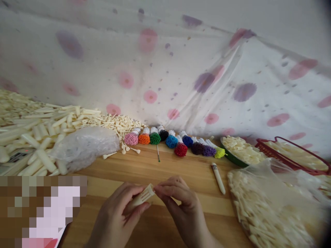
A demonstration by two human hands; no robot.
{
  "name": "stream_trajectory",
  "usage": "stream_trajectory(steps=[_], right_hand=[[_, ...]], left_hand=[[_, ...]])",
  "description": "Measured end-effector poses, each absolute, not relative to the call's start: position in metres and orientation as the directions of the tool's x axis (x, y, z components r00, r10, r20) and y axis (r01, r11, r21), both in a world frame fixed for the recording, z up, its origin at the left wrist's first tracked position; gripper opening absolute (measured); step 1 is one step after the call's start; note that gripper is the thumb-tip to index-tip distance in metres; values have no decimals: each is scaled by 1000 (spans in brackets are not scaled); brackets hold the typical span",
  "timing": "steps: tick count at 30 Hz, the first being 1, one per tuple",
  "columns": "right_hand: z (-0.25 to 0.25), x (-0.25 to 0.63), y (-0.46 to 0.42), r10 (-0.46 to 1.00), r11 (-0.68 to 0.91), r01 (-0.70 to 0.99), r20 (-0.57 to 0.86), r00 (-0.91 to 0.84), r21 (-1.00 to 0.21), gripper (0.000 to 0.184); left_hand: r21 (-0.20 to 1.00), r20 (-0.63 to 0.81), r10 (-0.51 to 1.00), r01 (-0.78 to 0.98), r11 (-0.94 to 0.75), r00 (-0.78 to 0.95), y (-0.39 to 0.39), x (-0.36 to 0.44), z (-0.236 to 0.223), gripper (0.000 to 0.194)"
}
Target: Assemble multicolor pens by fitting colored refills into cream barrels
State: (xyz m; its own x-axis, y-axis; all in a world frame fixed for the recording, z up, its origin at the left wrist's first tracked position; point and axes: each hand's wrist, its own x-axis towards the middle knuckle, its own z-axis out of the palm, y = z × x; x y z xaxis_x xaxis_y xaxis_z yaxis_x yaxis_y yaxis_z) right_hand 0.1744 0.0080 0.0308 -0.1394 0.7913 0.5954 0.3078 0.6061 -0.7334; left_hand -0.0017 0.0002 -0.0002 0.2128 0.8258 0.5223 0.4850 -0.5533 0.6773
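Currently, near to far:

Left hand (117, 215): it is gripping the cream plastic barrel (143, 195) between thumb and curled fingers, thumb lying along the underside; the hold is keeping the slotted end raised and turned toward the other hand.

Right hand (181, 203): its fingertips (158, 188) are pressing together at the barrel's open end, at 3 o'clock from the barrel; whether they are pinching a small part cannot be told.

Cream plastic barrel: it is sitting tilted, lower end buried in the left palm, upper end touching the right fingertips, above the wooden table (181, 165).

Pixelated patch (42, 210): it is covering the area at 9 o'clock from the hands; contents are unreadable.

Assembled pen (218, 177): it is lying loose on the table at 2 o'clock from the hands, well apart from them.

Clear bag of cream parts (271, 206): it is lying open at 3 o'clock, probably for easy reach.

Coloured refill bundles (176, 141): they are lying in a row at 12 o'clock, sorted by colour, tips facing the person; a single green refill (158, 154) is lying just before them.

Pile of cream barrels (38, 131): it is spreading at 10 o'clock, with a clouded plastic bag (85, 146) resting on it.

Green bowl (232, 156) and red basket (292, 155): they are holding more cream parts at 2 o'clock.

Spotted cloth (165, 69): it is hanging behind everything.
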Motion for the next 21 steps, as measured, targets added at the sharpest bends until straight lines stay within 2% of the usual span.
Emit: stream_trajectory(steps=[6, 10, 15, 21], right_hand=[[33, 178, 10, 805, 590, 356, 563, -189, -724, 20], [34, 178, 9, 887, 453, 411, 445, -121, -791, 16], [34, 181, 10, 963, 259, 301, 223, -150, -918, 12], [37, 188, 13, 961, 136, 191, 83, -263, -972, 16]], left_hand=[[646, 545, 808, 504, -574, 222, 1, 2, 1, 19], [587, 572, 785, 549, -595, 238, 0, 3, 2, 17], [478, 610, 750, 637, -605, 255, -2, 4, 1, 13], [450, 630, 739, 664, -597, 238, -1, 4, 3, 12]])
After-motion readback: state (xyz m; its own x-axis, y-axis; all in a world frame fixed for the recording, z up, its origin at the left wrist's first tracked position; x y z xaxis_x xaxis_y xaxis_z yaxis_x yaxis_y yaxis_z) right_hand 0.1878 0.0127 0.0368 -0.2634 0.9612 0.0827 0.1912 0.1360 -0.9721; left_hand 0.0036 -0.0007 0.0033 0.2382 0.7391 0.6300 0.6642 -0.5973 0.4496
